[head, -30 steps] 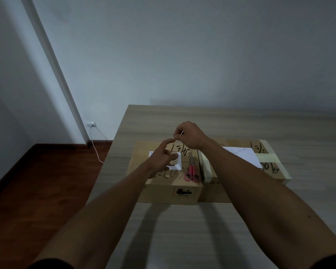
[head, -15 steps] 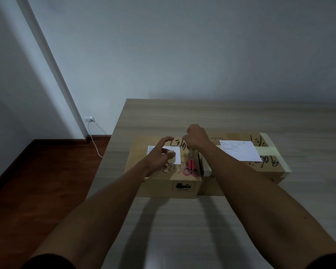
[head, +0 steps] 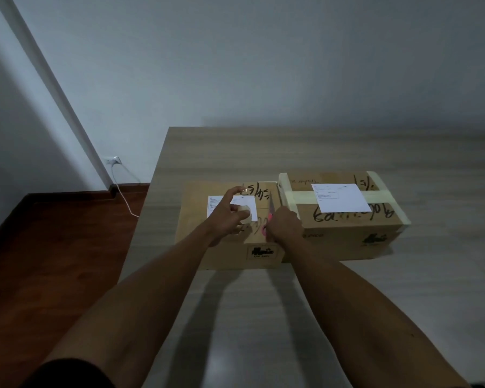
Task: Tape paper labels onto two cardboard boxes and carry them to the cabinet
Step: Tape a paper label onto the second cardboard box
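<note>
Two rectangular brown cardboard boxes [head: 230, 247] sit side by side on the wood-grain table [head: 291, 152], each topped by a white paper label [head: 342, 201]. The left hand [head: 227, 217] grips a pale tape roll [head: 244, 217] over the left box's label, forefinger extended, while the right hand [head: 284, 226] curls round the pink-handled scissors [head: 269, 217] lying there.

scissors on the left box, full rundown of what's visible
The scissors have pink-red handles and thin grey blades that look closed. They lie flat on top of the left cardboard box, near its right edge, blades pointing away from the person, just right of the white paper label. The right hand covers most of the handles, fingers curled down over them; whether it actually grips them cannot be told. The left hand is clear of them.
</note>
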